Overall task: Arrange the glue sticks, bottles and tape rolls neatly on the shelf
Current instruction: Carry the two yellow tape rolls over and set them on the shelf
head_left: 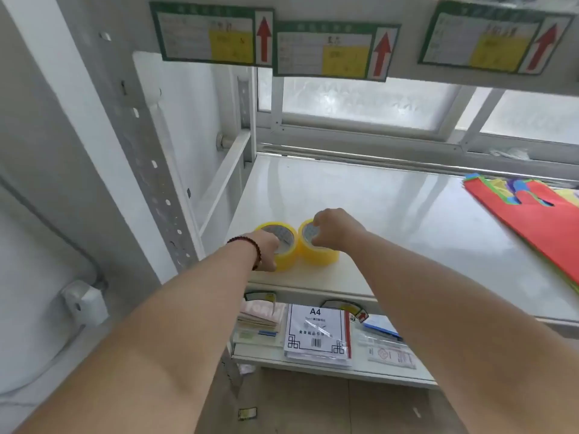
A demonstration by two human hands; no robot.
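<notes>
Here we have two yellow tape rolls touching at the shelf's [376, 214] near left corner: our left hand [266, 249] curls round the left tape roll [283, 245], our right hand [335, 228] pinches the right tape roll [316, 249] from above. Both sit close to the near edge, so we judge a careless nudge could tip one off.

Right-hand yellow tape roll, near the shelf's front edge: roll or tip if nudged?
The right tape roll lies flat on its face, so it would likely slide, not roll. Squat shape: tipping seems unlikely. The glossy shelf probably lets it slide easily, so a forward push risks the edge.
</notes>
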